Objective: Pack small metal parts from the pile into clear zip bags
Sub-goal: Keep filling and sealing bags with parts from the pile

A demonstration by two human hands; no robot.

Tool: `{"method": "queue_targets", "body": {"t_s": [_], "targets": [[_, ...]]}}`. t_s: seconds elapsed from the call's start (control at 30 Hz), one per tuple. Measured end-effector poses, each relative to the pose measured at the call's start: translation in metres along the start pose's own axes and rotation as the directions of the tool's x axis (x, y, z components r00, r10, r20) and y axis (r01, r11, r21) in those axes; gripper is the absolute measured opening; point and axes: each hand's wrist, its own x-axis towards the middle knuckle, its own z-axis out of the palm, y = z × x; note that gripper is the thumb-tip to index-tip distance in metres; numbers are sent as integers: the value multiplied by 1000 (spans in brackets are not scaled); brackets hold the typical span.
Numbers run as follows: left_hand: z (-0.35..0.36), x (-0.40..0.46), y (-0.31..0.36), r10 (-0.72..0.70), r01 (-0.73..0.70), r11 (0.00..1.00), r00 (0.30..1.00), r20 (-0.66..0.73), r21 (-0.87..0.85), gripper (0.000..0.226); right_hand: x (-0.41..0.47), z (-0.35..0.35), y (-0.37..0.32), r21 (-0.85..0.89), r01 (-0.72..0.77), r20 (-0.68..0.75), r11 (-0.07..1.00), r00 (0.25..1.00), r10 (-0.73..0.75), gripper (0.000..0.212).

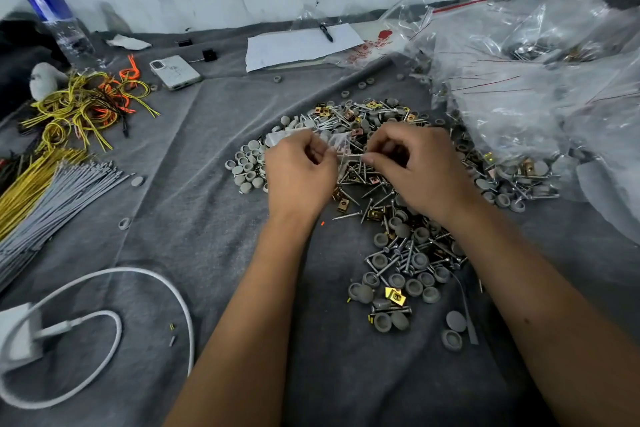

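Hands meet over the pile (pixel 408 246), left hand (pixel 299 177) and right hand (pixel 420 170) each pinching the clear bag (pixel 332 144).

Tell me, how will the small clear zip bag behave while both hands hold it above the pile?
The clear zip bag looks thin and creased, so probably floppy and very light. Pinched between left hand and right hand, its glossy film may slip.

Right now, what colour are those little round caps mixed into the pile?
Grey: the round caps beside the screws show plainly in the head view.
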Motion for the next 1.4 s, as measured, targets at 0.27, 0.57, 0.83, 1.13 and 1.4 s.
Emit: {"method": "queue_targets", "body": {"t_s": [0.27, 0.57, 0.83, 1.13, 1.4], "targets": [[11, -4, 8, -89, 98, 974, 995, 53, -204, 17, -2, 2, -5, 25, 27, -81, 999, 996, -24, 14], [8, -7, 19, -162, 161, 874, 986, 38, -459, 14, -1, 5, -8, -54, 144, -59, 988, 987, -148, 14], [-12, 5, 15, -264, 132, 847, 945, -192, -516, 14, -1, 4, -6, 5, 126, -5, 992, 992, -126, 26], [-10, 3, 10, -33, -23, 975, 969, -244, -221, 23, -2, 4, 2, -165, 141, 447, 976, 893, -53, 31], [8, 5, -5, -154, 145, 952, 988, -12, -271, 16, -1, 3, -3, -27, 82, 462, 996, 885, -61, 16]]}}
